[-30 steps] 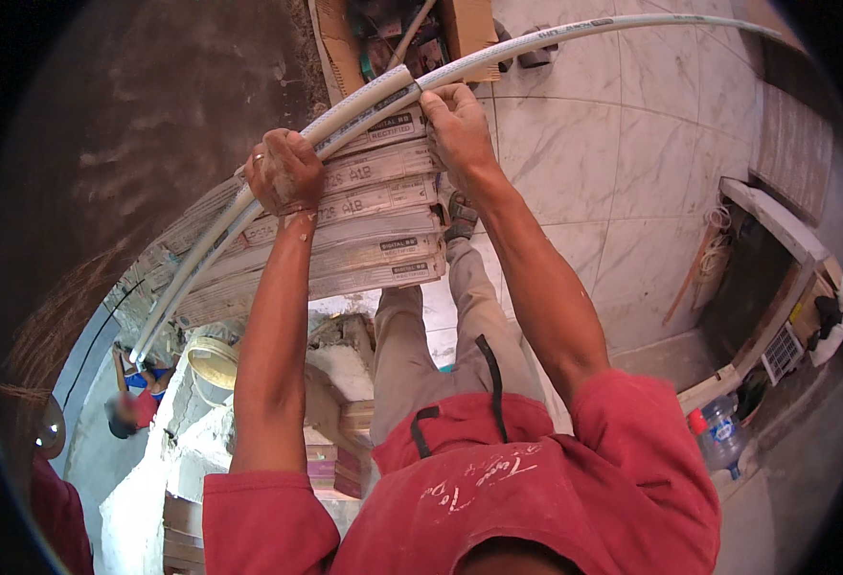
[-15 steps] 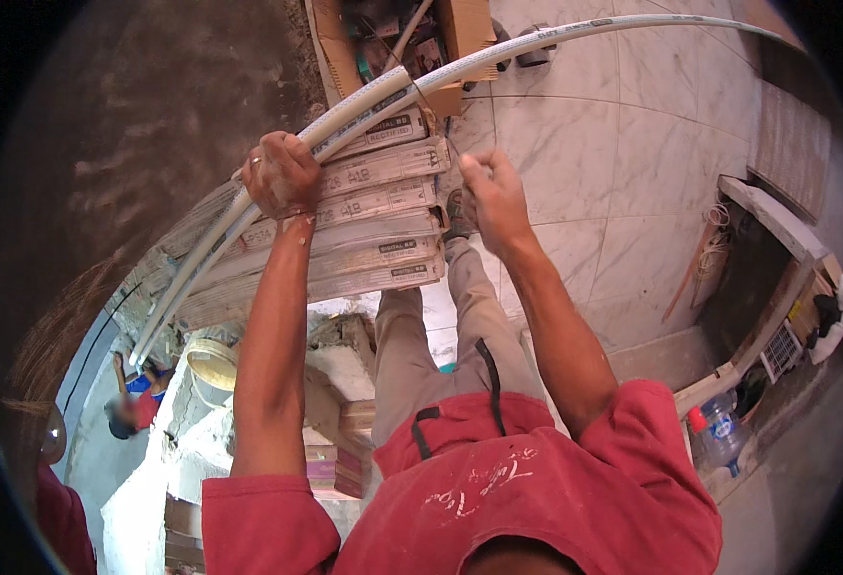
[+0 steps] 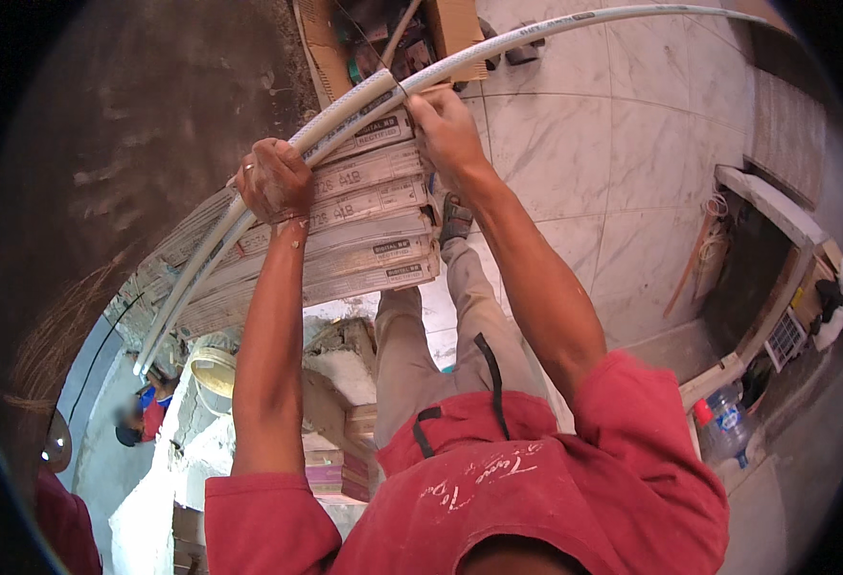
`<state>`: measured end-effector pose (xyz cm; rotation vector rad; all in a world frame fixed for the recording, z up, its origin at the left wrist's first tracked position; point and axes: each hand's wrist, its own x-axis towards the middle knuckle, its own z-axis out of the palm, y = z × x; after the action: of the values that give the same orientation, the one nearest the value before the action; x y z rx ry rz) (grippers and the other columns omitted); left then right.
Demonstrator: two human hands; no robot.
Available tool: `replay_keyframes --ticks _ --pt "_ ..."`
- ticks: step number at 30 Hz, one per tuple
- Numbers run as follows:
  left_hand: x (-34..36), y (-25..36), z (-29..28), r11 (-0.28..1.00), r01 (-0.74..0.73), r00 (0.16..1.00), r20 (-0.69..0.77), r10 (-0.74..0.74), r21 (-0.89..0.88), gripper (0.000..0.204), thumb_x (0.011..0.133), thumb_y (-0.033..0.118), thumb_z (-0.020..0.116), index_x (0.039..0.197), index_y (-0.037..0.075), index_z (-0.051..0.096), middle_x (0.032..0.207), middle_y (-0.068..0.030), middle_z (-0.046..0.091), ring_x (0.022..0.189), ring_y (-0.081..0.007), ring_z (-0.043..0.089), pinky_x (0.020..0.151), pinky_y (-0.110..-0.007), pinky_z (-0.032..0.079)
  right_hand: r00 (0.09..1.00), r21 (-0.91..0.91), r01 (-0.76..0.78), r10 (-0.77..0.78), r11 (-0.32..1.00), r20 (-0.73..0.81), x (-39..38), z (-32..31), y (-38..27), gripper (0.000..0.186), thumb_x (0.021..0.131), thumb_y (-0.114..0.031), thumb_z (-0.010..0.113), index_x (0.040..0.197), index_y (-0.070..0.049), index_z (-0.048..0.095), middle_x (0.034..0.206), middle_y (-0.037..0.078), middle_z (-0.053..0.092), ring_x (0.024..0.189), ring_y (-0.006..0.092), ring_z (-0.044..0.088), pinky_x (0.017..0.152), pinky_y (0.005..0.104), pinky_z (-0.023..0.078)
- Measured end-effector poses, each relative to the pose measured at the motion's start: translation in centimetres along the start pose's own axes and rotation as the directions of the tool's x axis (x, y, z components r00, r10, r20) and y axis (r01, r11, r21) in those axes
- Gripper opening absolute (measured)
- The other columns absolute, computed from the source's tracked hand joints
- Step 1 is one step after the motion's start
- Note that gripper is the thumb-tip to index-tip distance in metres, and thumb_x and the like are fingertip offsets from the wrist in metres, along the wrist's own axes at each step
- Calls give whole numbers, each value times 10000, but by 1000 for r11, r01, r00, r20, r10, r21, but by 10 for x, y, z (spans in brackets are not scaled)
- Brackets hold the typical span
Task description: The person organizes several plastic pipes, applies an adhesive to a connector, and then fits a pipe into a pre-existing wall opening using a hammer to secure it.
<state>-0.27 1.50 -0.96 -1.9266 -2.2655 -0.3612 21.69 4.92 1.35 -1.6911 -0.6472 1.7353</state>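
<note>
My left hand (image 3: 273, 180) is closed around two long white pipes (image 3: 508, 42), which lie side by side in a curve over a stack of long flat boxes (image 3: 364, 273). The shorter pipe piece (image 3: 353, 99) ends near my right hand. My right hand (image 3: 445, 129) pinches a thin dark wire or cord (image 3: 369, 38) that crosses both pipes; whether it is wrapped around them I cannot tell.
An open cardboard box (image 3: 455, 29) is at the top. Tiled floor (image 3: 671, 153) extends right toward a framed recess (image 3: 762, 206) and a water bottle (image 3: 728, 422). At lower left are a bucket (image 3: 213, 372), broken white masonry (image 3: 206, 465) and another person (image 3: 148, 417) below.
My right hand dropped away from the pipes with the dark strand, then rose back to them. My left hand keeps its grip, shifting slightly left and down in view.
</note>
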Motion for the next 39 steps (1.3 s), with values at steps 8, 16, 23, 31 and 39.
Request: replay_keyframes --ticks 8,16,23,31,39 --pt "3 10 -7 999 23 999 34 -22 -28 161 883 239 443 837 110 530 716 -77 600 738 -272 590 800 -422 417 992 29 120 -119 992 -36 -8 -12 7 283 891 -263 569 861 19 560 804 79 585 760 140 528 714 274 433" --pt "-2 5 -13 998 55 996 72 -54 -18 174 885 240 440 830 102 531 733 -81 608 760 -277 590 803 -423 418 994 58 -108 109 992 -8 -39 -29 21 236 893 -239 561 881 -4 552 663 29 533 531 108 467 482 272 389" --pt "-7 -7 -3 998 50 999 22 -49 -41 184 884 243 437 822 101 536 723 -76 602 747 -274 587 800 -412 424 998 74 -23 19 997 62 -46 -28 26 173 931 -223 535 857 -83 463 585 -64 379 421 28 306 361 214 241" --pt "-5 -2 -3 999 35 999 33 -35 -13 182 883 243 438 810 102 528 710 -75 599 740 -265 592 790 -414 423 995 6 99 -99 995 6 -8 -12 17 233 898 -235 558 852 -9 524 688 34 543 595 105 491 542 253 413" --pt "2 9 -6 999 39 999 39 -38 -18 174 881 237 438 816 102 527 727 -79 605 741 -269 593 797 -417 417 997 -65 73 -71 995 33 11 -9 7 281 908 -261 537 851 14 536 705 38 545 600 121 498 529 283 417"
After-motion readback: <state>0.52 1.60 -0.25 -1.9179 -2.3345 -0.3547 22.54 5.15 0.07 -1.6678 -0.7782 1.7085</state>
